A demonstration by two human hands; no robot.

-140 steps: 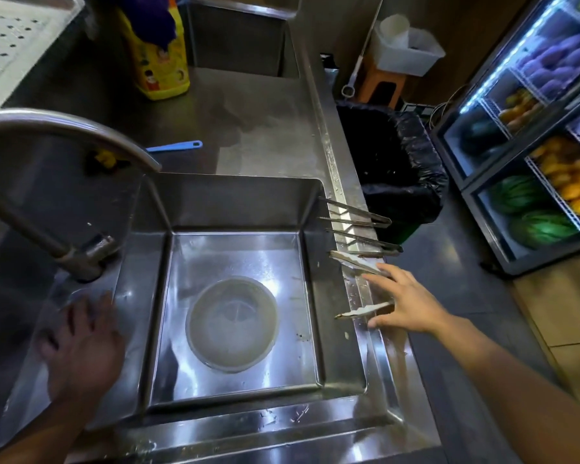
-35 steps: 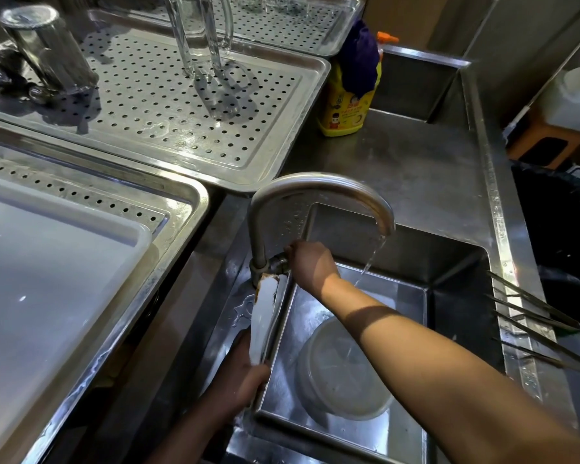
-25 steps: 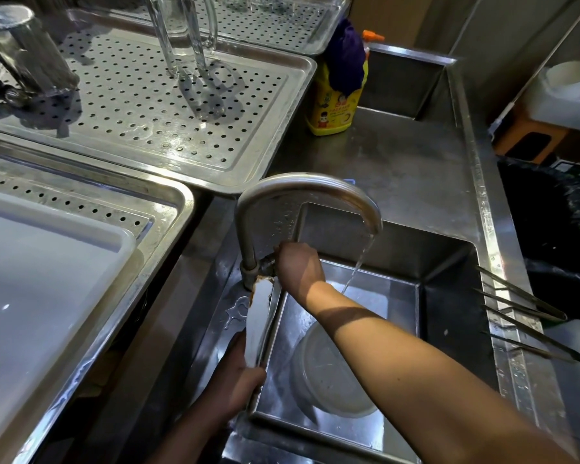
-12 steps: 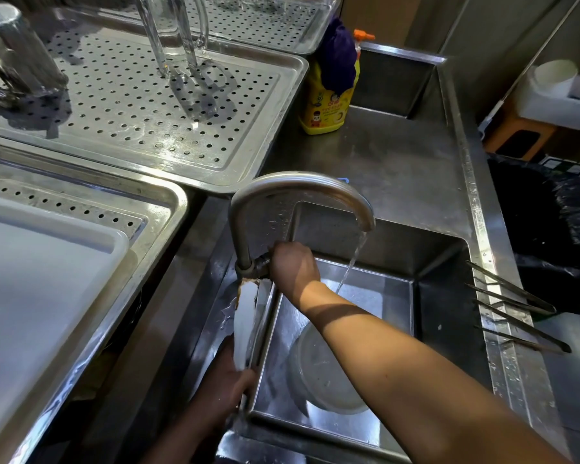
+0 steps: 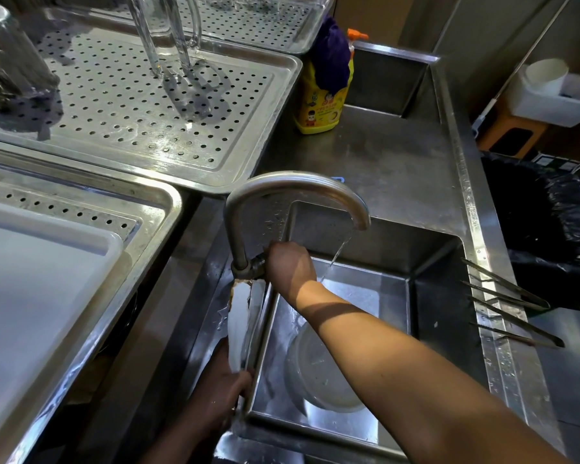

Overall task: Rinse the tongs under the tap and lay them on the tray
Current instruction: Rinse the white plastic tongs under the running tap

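My left hand (image 5: 221, 386) grips a pair of flat pale tongs (image 5: 241, 319) at their lower end. They point up along the sink's left rim, with their tips just below the tap's base. My right hand (image 5: 290, 267) reaches across the basin and is closed on the tap handle beside the curved steel tap (image 5: 295, 185). A thin stream of water (image 5: 337, 256) falls from the spout into the sink (image 5: 442, 296), away from the held tongs. A perforated steel tray (image 5: 131, 105) lies at the back left.
Several thin metal tongs (image 5: 506, 296) rest across the sink's right rim. A round translucent lid (image 5: 318, 373) lies in the basin. A nearer tray (image 5: 161, 202) holds a white board (image 5: 31, 279). Upturned glasses (image 5: 168, 35), a yellow bottle (image 5: 322, 105) and a black-bagged bin (image 5: 549, 229) stand around.
Since 5.6 s ago my left hand has taken the pale tongs and my right hand has gone from the rim to the tap handle. Water now runs; over the last second the hands barely move.
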